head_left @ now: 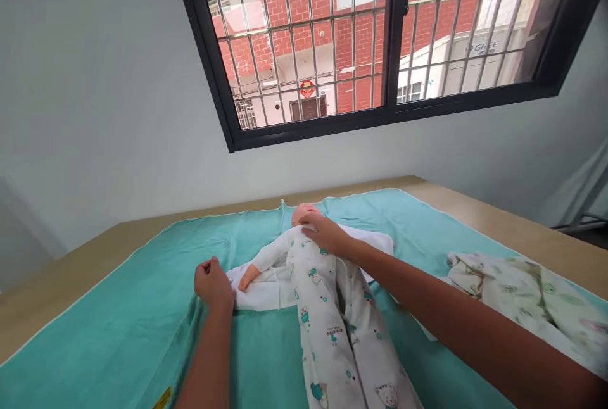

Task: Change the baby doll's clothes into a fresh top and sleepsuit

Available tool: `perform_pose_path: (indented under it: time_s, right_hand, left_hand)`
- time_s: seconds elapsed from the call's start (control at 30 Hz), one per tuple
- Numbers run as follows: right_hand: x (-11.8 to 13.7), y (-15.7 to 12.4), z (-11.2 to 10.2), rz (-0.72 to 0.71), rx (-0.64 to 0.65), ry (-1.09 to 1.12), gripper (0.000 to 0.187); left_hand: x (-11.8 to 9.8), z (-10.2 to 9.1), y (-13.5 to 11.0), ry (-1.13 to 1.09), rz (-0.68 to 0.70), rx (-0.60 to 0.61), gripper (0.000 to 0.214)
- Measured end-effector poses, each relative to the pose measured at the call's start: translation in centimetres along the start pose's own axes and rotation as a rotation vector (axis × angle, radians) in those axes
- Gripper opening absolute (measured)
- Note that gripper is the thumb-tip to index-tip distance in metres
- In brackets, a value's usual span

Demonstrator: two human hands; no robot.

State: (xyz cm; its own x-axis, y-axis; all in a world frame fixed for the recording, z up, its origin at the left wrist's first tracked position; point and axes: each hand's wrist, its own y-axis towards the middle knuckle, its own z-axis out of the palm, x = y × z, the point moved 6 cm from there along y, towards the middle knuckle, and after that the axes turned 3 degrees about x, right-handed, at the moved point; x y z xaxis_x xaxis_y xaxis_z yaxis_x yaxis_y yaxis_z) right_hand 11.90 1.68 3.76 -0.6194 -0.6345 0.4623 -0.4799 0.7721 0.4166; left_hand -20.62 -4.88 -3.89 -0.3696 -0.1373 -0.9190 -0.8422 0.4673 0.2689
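A baby doll (304, 211) lies on its back on a teal sheet (266, 346), its head toward the wall. Over its body is a white printed baby romper (316, 295), the legs stretching toward me. One doll arm, in a white sleeve, ends in a bare doll hand (248, 277) on a white garment (266, 292) spread under the doll. At the doll's neck, my right hand (323, 233) is closed on the romper's top edge. My left hand (212, 282) is curled shut beside the white garment's left end; whatever its fingers hold is hidden.
A crumpled, leaf-printed cloth (517, 295) lies on the right of the sheet. Wooden table edge (475, 213) shows around the sheet. Behind stands a white wall with a barred, dark-framed window (308, 127). A yellow tag (163, 398) shows at the bottom left.
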Motion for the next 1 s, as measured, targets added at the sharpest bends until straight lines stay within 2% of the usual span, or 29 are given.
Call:
perform_pose_path:
  time_s: [0.07,0.13,0.23,0.3,0.33,0.4,0.47,0.57,0.67,0.77,0.87,1.0]
  right_hand:
    - [-4.1,-3.2,-2.1,0.151,-0.094,-0.029,0.033]
    - [-7.6,-6.6,-3.3,0.269,-0.096,-0.145,0.035]
    - [-10.8,-10.9,-4.3,0.388,-0.044,-0.303,0.034]
    - [-11.9,-12.8,-5.5,0.478,-0.093,-0.36,0.032]
    - [-12.3,-13.3,-6.2,0.516,-0.129,-0.382,0.031]
    - [-13.2,-14.2,-7.8,0.612,-0.182,-0.4,0.031]
    - [-14.6,-15.0,-8.9,0.721,-0.168,-0.375,0.031]
    - [-16.6,-16.0,-9.2,0.828,-0.098,-0.304,0.025]
    - [-17.4,-16.4,-9.0,0.845,-0.061,-0.25,0.025]
    - [-17.4,-16.4,-8.8,0.849,-0.061,-0.2,0.028]
    - [-17.0,-16.2,-8.7,0.85,-0.074,-0.163,0.025]
    - [-16.3,-15.9,-8.6,0.802,-0.148,-0.136,0.024]
  left_hand:
    - [-1.1,0.0,-0.5,0.023,0.035,0.017,0.025]
    - [-2.7,0.2,-1.5,0.053,0.128,0.072,0.022]
    - [-6.7,1.7,-4.6,0.086,0.472,0.279,0.022]
    - [-9.4,2.9,-8.0,0.07,0.69,0.425,0.025]
    - [-10.6,3.6,-9.7,0.056,0.751,0.487,0.026]
    - [-13.0,5.4,-13.3,0.069,0.833,0.622,0.029]
    - [-15.5,7.9,-17.0,0.153,0.919,0.782,0.03]
    - [-18.4,11.9,-21.1,0.45,1.031,0.94,0.03]
    - [-19.7,15.4,-23.0,0.759,1.066,1.006,0.022]
    - [-20.1,17.8,-23.5,0.862,1.024,1.024,0.014]
    - [-19.9,19.1,-23.9,0.943,0.989,1.034,0.011]
    - [-19.5,19.6,-24.7,1.004,1.005,1.011,0.017]
